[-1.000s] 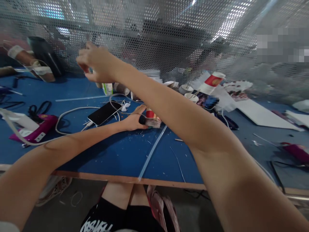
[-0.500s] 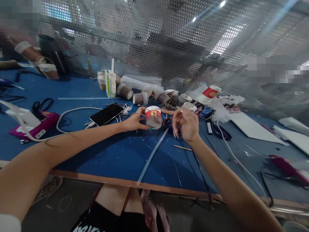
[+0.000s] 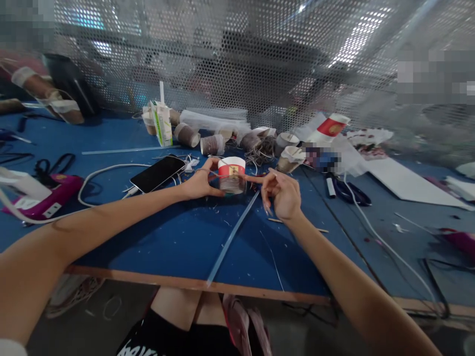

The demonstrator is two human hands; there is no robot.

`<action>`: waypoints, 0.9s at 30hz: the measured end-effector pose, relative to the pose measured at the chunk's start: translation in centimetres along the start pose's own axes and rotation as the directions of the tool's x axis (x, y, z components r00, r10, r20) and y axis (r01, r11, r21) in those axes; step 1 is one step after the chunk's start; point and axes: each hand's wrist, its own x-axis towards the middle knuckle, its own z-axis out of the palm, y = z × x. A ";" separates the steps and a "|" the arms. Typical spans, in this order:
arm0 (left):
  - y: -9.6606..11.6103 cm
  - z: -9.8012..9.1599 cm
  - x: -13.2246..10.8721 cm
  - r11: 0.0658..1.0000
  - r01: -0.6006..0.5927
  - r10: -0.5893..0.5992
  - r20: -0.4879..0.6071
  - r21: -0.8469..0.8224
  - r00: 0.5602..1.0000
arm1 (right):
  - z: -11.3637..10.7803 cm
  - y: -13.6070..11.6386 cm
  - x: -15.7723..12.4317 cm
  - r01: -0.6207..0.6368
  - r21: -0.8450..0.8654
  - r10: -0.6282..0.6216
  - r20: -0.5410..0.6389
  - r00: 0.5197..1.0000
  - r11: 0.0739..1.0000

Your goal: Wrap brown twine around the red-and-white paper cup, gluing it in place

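Note:
A small paper cup with a white rim, a red band and brown string wound round its lower half stands upside down on the blue table. My left hand grips the cup from its left side, fingers curled round it. My right hand is just right of the cup, its forefinger stretched toward the cup's side and the other fingers bent. A thin strand runs near those fingers; I cannot make out whether they pinch it.
A black phone on a white cable lies left of the cup. Several string-wrapped cups, a drink carton and a tangle of string sit behind. A clear stick lies across the table. Scissors, a pink tool and a mesh screen surround.
My right hand came down from the drink carton at the back left to the cup's right side. The cup went from lying on its side to standing in my left hand.

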 end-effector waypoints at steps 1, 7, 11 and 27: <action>-0.1 0.0 0.0 1.000 -0.012 0.012 -0.003 -0.016 1.000 | 0.0 0.1 -0.1 0.007 0.015 -0.008 0.006 1.000 1.000; -0.4 -0.1 0.1 0.995 -0.041 0.043 0.026 -0.090 0.999 | 0.3 0.3 -0.4 0.028 0.034 -0.030 0.058 0.998 0.999; -0.3 0.0 0.0 0.990 -0.016 0.023 0.049 -0.142 0.999 | 0.4 -0.1 -0.6 0.108 -0.011 -0.109 -0.033 0.994 0.994; 0.5 0.2 -0.1 0.996 -0.014 0.022 0.091 -0.093 0.996 | 0.2 -0.2 -1.9 0.262 -0.199 -0.255 0.060 0.965 0.944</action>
